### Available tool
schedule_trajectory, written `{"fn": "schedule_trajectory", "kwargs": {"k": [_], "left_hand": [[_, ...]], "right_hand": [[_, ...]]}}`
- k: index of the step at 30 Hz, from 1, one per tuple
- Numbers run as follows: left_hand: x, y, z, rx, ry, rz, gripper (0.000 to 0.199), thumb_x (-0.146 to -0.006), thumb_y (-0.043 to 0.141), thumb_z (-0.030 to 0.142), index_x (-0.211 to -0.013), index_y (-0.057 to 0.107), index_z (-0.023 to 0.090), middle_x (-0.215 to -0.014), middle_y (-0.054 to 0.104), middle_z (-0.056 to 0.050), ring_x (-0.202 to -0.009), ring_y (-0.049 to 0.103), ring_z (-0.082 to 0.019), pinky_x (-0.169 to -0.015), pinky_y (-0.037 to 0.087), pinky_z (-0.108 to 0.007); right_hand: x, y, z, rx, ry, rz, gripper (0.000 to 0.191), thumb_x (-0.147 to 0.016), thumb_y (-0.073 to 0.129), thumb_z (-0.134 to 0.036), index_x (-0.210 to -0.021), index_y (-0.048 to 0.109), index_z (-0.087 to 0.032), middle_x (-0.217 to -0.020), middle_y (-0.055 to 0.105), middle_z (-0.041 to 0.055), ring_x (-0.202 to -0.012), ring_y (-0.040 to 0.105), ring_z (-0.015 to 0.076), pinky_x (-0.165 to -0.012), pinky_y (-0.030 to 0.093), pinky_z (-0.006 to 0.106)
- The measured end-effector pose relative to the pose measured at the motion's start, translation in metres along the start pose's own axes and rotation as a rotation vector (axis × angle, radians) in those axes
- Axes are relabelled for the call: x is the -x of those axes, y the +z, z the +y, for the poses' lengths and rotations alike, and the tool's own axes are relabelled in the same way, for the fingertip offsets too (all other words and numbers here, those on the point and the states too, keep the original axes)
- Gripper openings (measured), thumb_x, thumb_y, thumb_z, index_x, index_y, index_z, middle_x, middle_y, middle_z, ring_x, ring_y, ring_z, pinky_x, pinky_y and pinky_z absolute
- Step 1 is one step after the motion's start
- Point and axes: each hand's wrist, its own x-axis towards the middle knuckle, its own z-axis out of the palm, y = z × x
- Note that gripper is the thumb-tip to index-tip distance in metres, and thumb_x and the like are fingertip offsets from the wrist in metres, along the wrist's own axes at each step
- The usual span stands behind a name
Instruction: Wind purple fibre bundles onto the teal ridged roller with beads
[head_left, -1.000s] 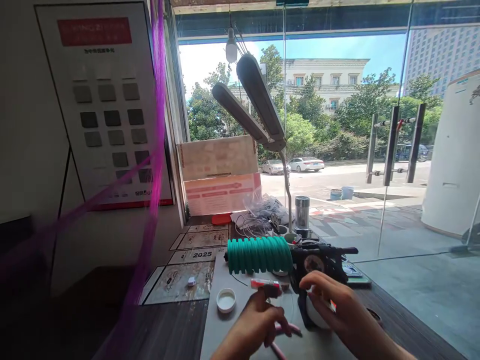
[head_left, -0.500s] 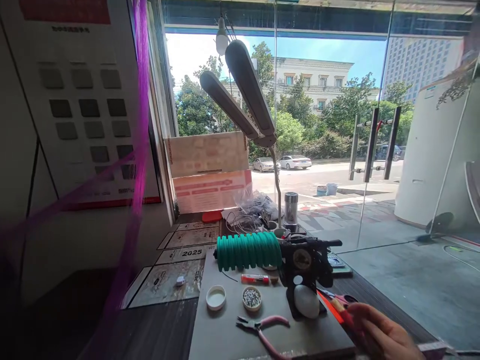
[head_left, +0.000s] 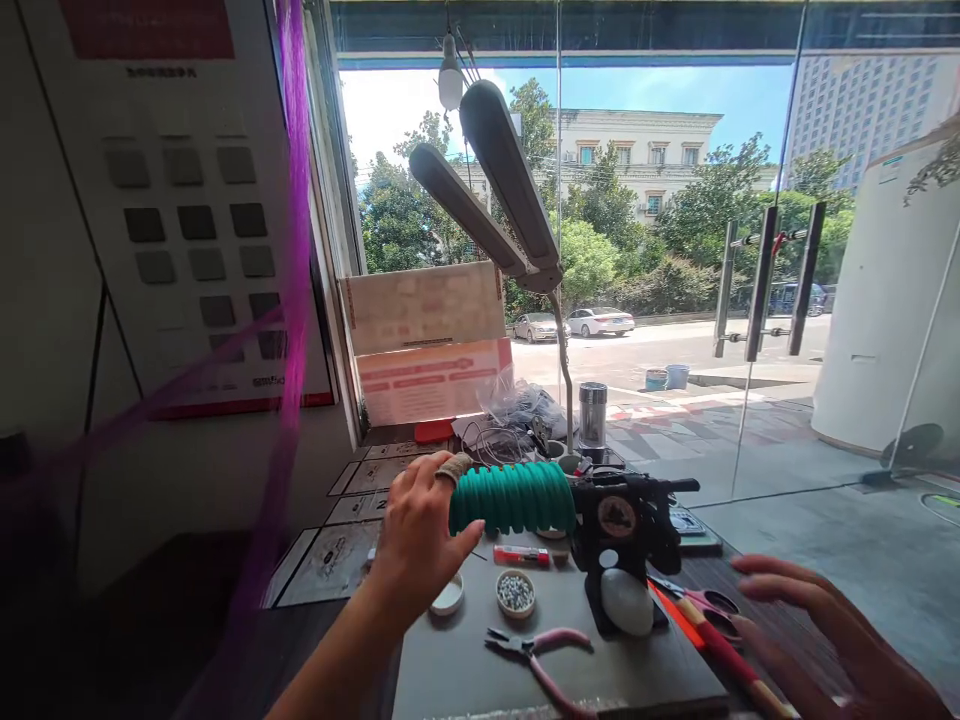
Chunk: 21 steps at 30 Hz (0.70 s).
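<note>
My left hand (head_left: 424, 520) lies against the left end of a ribbed green roll (head_left: 517, 498), fingers over its far side and thumb in front. A ring-like band (head_left: 453, 468) is on one finger. The roll is joined to a black clamp device (head_left: 622, 525) with a white rounded piece (head_left: 627, 603) at its base. At the right, my right hand (head_left: 817, 625) is open, its fingers apart, beside a red-and-wood handled tool (head_left: 724, 650) and pink-handled scissors (head_left: 712, 605). Pink-handled pliers (head_left: 536, 650) lie on the grey board (head_left: 450, 680).
A dish of small metallic pieces (head_left: 516, 594) and a white dish (head_left: 448, 597) sit on the board, near a red-labelled tube (head_left: 520, 556). Behind are a two-headed lamp (head_left: 517, 190), a clear canister (head_left: 592, 418) and tangled cables. Purple strands (head_left: 296, 250) hang at the left.
My left hand has come into view and onto the green roll's left end. My right hand has let go of the red-and-wood tool and opened. The view has shifted slightly.
</note>
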Motion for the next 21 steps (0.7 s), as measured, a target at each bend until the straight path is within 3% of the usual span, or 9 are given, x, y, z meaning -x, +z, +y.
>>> {"fn": "schedule_trajectory", "kwargs": {"k": [3, 5, 8, 12, 17, 21], "left_hand": [[-0.038, 0.007, 0.020, 0.001, 0.108, -0.336, 0.064, -0.063, 0.067, 0.041, -0.119, 0.049, 0.015, -0.125, 0.049, -0.014, -0.119, 0.040, -0.032, -0.101, 0.028, -0.049], [-0.063, 0.021, 0.034, 0.032, 0.129, -0.483, 0.067, -0.059, 0.065, 0.053, -0.111, 0.054, 0.011, -0.110, 0.059, -0.018, -0.105, 0.051, -0.036, -0.091, 0.038, -0.051], [-0.094, 0.043, 0.039, 0.105, 0.139, -0.679, 0.078, -0.043, 0.074, 0.054, -0.106, 0.057, 0.012, -0.098, 0.064, -0.015, -0.087, 0.060, -0.034, -0.075, 0.048, -0.045], [-0.110, 0.056, 0.031, 0.242, 0.142, -0.768, 0.065, -0.045, 0.077, 0.044, -0.101, 0.060, 0.015, -0.093, 0.066, -0.008, -0.082, 0.062, -0.026, -0.068, 0.051, -0.033], [-0.104, 0.056, 0.028, 0.359, 0.122, -0.757, 0.081, -0.044, 0.078, 0.038, -0.117, 0.051, 0.017, -0.110, 0.061, -0.008, -0.095, 0.060, -0.026, -0.079, 0.050, -0.033], [-0.102, 0.059, 0.034, 0.384, 0.094, -0.741, 0.077, -0.044, 0.078, 0.034, -0.114, 0.054, 0.017, -0.103, 0.063, -0.007, -0.090, 0.061, -0.025, -0.076, 0.051, -0.033]], "right_hand": [[-0.072, 0.020, -0.039, 0.034, -0.236, -0.443, 0.043, -0.073, 0.058, -0.033, -0.113, 0.048, -0.025, -0.124, 0.049, 0.0083, -0.117, 0.043, 0.0270, -0.098, 0.036, 0.044], [-0.109, 0.039, -0.053, 0.072, -0.269, -0.594, 0.061, -0.065, 0.064, -0.035, -0.122, 0.045, -0.019, -0.126, 0.048, 0.0115, -0.121, 0.038, 0.0293, -0.100, 0.031, 0.046], [-0.135, 0.060, -0.054, 0.101, -0.272, -0.774, 0.072, -0.061, 0.068, -0.038, -0.125, 0.044, -0.015, -0.126, 0.049, 0.0143, -0.117, 0.041, 0.0300, -0.099, 0.031, 0.045], [-0.136, 0.065, -0.048, 0.074, -0.290, -0.788, 0.064, -0.062, 0.068, -0.036, -0.120, 0.049, -0.017, -0.119, 0.055, 0.0124, -0.108, 0.048, 0.0283, -0.094, 0.034, 0.043], [-0.135, 0.064, -0.052, 0.033, -0.316, -0.776, 0.060, -0.059, 0.069, -0.036, -0.113, 0.052, -0.015, -0.112, 0.058, 0.0109, -0.101, 0.051, 0.0267, -0.090, 0.037, 0.040], [-0.138, 0.067, -0.052, 0.023, -0.333, -0.763, 0.055, -0.060, 0.068, -0.036, -0.108, 0.053, -0.015, -0.108, 0.058, 0.0103, -0.097, 0.052, 0.0259, -0.087, 0.038, 0.040]]}}
